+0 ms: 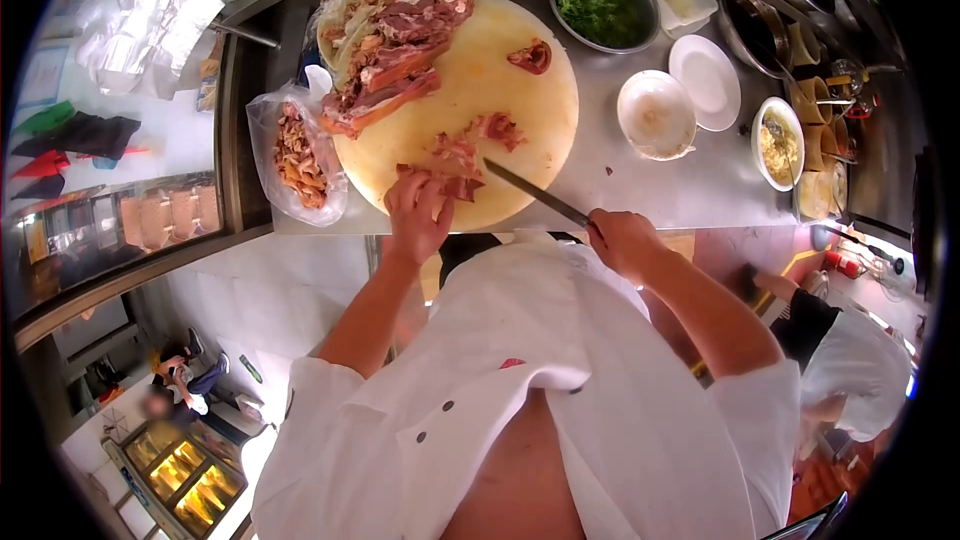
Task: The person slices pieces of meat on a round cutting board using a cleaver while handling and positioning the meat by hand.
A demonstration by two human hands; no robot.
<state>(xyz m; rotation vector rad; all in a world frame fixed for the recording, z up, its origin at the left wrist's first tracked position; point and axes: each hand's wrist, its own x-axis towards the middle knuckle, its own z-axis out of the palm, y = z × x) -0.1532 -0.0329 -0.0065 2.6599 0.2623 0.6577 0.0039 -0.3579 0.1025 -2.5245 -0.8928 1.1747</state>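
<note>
My right hand [622, 242] is closed round the handle of a knife [537, 193]. The blade points up and left, its tip at a piece of meat [455, 183] near the front of the round cutting board [530, 130]. With bent fingers, my left hand [418, 212] grips the near-left side of that piece. Just beyond lie smaller meat scraps [497, 129], and a dark red chunk [531, 57] sits at the board's right. Large slabs of meat [400, 50] cover its back left.
Left of the board is a plastic bag of meat pieces [298, 162]. To the right stand a bowl of chopped greens [606, 6], a used white bowl [656, 115], a white plate [706, 82] and a bowl of yellowish chopped food [778, 144]. Another person [850, 360] is at the lower right.
</note>
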